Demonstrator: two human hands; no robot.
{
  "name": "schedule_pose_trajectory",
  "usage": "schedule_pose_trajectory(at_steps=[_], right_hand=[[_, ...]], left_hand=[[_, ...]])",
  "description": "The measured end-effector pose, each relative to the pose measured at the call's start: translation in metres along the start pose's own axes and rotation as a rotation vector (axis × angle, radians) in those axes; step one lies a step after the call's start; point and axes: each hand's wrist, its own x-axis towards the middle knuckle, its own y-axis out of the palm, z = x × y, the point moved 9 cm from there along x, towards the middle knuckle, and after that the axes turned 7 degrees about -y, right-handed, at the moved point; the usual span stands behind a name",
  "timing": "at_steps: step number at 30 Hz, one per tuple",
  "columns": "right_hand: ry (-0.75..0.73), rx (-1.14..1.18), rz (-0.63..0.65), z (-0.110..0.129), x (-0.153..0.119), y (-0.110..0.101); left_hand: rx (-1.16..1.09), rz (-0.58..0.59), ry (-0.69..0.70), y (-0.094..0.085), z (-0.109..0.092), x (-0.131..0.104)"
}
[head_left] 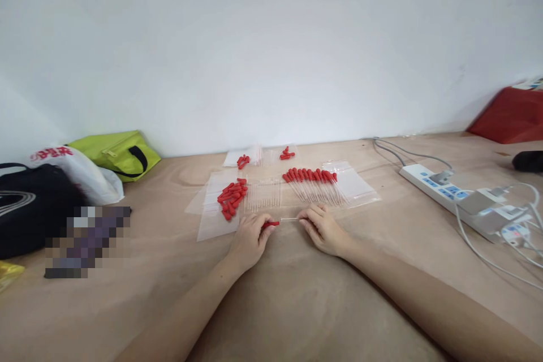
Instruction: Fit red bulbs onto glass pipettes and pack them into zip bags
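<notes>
Red bulb (273,224), clear tube (289,219), ends near.
Left hand (249,238) pinches the bulb, right hand (326,232) the tube; light, level grips help alignment.

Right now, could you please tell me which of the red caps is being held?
The red cap pinched in the left hand, beside the thin clear tube; the other red caps lie beyond the hands.

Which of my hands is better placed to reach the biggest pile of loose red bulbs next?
Probably the left hand: it is nearer the loose red bulbs, though it holds one bulb. The right hand, farther off, holds a thin clear tube.
</notes>
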Motion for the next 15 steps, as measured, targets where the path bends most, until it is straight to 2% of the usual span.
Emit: schedule_pose_trajectory(at_steps=[4,10,15], right_hand=[[-0.011,0.01,0.023,0.0016,-0.0002,0.0031],[-0.049,0.002,0.088,0.0047,-0.0008,0.0099],[-0.035,-0.001,0.03,0.0042,-0.0001,0.003]], left_hand=[[0.0,0.014,-0.013,-0.0003,0.0004,-0.0003],[-0.028,0.046,0.058,-0.0007,-0.0083,-0.0013],[-0.044,0.027,0.011,-0.0027,-0.0025,0.0008]])
